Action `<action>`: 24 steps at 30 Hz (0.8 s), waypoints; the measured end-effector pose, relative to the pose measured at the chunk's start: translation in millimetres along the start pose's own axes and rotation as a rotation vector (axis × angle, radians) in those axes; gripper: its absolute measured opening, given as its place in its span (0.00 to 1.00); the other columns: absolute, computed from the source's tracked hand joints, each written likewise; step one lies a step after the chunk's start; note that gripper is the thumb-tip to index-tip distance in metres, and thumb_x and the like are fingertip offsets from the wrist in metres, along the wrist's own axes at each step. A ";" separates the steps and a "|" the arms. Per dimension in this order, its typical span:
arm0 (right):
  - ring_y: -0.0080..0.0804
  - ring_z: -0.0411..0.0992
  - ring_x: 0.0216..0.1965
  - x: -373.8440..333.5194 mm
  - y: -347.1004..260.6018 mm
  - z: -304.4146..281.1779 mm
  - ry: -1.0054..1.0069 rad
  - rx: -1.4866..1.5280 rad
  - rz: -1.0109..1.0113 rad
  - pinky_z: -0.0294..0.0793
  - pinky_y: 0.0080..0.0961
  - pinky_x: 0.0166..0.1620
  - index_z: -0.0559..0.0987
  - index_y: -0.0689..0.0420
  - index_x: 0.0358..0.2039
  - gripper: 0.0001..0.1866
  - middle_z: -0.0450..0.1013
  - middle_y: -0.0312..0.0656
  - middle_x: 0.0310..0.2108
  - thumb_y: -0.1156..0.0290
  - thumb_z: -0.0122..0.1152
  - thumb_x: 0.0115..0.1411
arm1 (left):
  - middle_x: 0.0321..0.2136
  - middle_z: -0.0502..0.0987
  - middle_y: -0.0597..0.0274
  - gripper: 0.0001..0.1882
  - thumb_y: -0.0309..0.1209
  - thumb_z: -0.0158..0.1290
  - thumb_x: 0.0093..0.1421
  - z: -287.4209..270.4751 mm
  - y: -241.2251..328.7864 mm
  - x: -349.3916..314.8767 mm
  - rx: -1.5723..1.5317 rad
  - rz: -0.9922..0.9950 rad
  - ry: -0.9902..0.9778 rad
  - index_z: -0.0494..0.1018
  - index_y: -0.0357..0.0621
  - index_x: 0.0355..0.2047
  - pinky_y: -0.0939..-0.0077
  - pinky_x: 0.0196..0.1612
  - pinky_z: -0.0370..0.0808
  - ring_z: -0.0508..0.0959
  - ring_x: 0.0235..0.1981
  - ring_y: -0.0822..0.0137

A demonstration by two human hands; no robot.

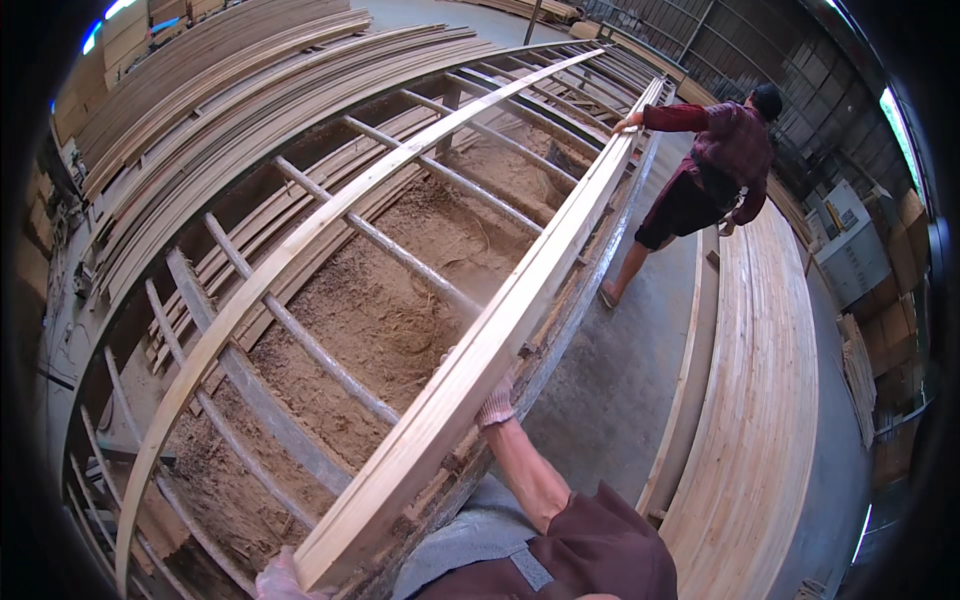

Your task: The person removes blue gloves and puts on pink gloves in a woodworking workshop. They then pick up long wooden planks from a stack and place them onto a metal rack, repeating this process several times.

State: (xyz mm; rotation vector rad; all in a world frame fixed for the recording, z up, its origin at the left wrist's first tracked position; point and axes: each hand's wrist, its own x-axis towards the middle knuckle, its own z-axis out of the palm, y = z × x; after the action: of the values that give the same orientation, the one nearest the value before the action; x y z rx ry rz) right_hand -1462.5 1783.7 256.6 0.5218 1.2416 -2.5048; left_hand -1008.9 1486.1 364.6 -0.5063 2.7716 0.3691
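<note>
A bundle of long pale wooden boards [462, 388] runs lengthwise along the right side of a roller frame [375, 407]. My right hand [497, 402], in a knitted glove, grips the bundle from its right side; light fingertips show past its left edge. At the near end, my gloved left hand [280, 577] holds the boards' left corner, partly cut off by the picture's lower edge. Another person [728, 150] in a dark red checked shirt has one hand on the bundle's far end. A single long wooden strip [285, 250] lies across the rollers to the left, apart from my hands.
Sawdust [385, 290] covers the ground under the rollers. Stacked long boards [200, 120] lie beyond the frame's left side. On the right, a wide stack of planks [755, 400] stands beside the concrete walkway [610, 370]. A grey machine cabinet [852, 245] is farther right.
</note>
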 end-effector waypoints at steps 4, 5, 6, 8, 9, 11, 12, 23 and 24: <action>0.37 0.82 0.41 -22.6 -26.6 -14.0 -0.199 -0.429 0.187 0.84 0.42 0.48 0.73 0.63 0.59 0.31 0.80 0.47 0.45 0.46 0.50 0.74 | 0.43 0.80 0.51 0.56 0.56 0.72 0.45 -37.1 11.1 34.4 0.196 -0.337 -0.205 0.64 0.38 0.67 0.61 0.52 0.76 0.81 0.46 0.51; 0.35 0.82 0.40 -49.4 -51.4 -20.1 -0.233 -0.694 0.259 0.85 0.39 0.46 0.76 0.62 0.57 0.28 0.81 0.45 0.43 0.49 0.51 0.75 | 0.45 0.79 0.50 0.61 0.55 0.74 0.41 -26.6 6.7 45.0 0.179 -0.308 -0.168 0.61 0.38 0.69 0.59 0.53 0.76 0.80 0.47 0.50; 0.33 0.82 0.36 -68.4 -62.9 -14.7 -0.238 -0.751 0.347 0.85 0.34 0.39 0.80 0.60 0.52 0.23 0.82 0.43 0.36 0.54 0.51 0.75 | 0.46 0.77 0.50 0.66 0.54 0.77 0.37 -5.2 -3.0 48.1 0.145 -0.305 -0.121 0.57 0.39 0.71 0.57 0.54 0.75 0.79 0.48 0.49; 0.32 0.82 0.36 -90.7 -46.0 14.2 -0.354 -0.945 0.176 0.85 0.32 0.39 0.80 0.60 0.54 0.22 0.82 0.43 0.36 0.55 0.52 0.74 | 0.51 0.74 0.45 0.74 0.48 0.82 0.26 70.6 -18.1 42.4 0.234 -0.379 0.072 0.55 0.39 0.73 0.50 0.59 0.70 0.75 0.53 0.45; 0.31 0.82 0.36 -103.5 -42.7 23.4 -0.365 -1.030 0.074 0.85 0.31 0.39 0.80 0.60 0.55 0.22 0.82 0.43 0.36 0.56 0.52 0.74 | 0.51 0.73 0.45 0.74 0.48 0.81 0.26 90.6 -24.8 45.6 0.199 -0.301 0.170 0.55 0.38 0.73 0.50 0.59 0.70 0.74 0.54 0.44; 0.40 0.82 0.48 -112.2 -25.1 42.8 -0.544 -1.349 -0.232 0.80 0.34 0.53 0.79 0.58 0.56 0.26 0.82 0.49 0.45 0.51 0.58 0.69 | 0.52 0.72 0.44 0.75 0.48 0.81 0.26 116.2 -31.7 29.5 0.130 -0.198 0.340 0.54 0.37 0.73 0.48 0.59 0.69 0.73 0.54 0.42; 0.44 0.80 0.52 -122.7 -20.1 62.1 -0.605 -1.406 -0.182 0.77 0.36 0.58 0.78 0.57 0.58 0.28 0.81 0.51 0.49 0.48 0.59 0.66 | 0.51 0.73 0.45 0.73 0.46 0.80 0.26 121.6 -39.0 29.9 0.099 -0.155 0.371 0.55 0.34 0.72 0.50 0.59 0.70 0.73 0.55 0.43; 0.49 0.81 0.47 -54.7 33.3 126.9 -1.017 -2.255 -0.380 0.76 0.48 0.52 0.82 0.54 0.48 0.38 0.83 0.50 0.38 0.29 0.45 0.67 | 0.47 0.76 0.46 0.70 0.57 0.80 0.28 66.6 -8.6 32.6 0.121 -0.261 0.179 0.59 0.33 0.66 0.52 0.59 0.71 0.78 0.50 0.45; 0.49 0.82 0.46 -56.4 34.3 123.4 -1.016 -2.255 -0.379 0.76 0.48 0.51 0.82 0.54 0.49 0.39 0.83 0.50 0.38 0.29 0.44 0.68 | 0.44 0.79 0.49 0.68 0.58 0.80 0.27 60.4 -4.8 31.6 0.173 -0.271 0.150 0.62 0.34 0.64 0.54 0.56 0.74 0.80 0.47 0.47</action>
State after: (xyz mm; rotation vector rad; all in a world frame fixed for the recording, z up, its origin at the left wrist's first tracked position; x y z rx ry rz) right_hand -1421.3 1670.0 327.0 -1.2781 2.3223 0.0116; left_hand -1020.6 1490.4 297.4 -0.8833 2.7891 0.0293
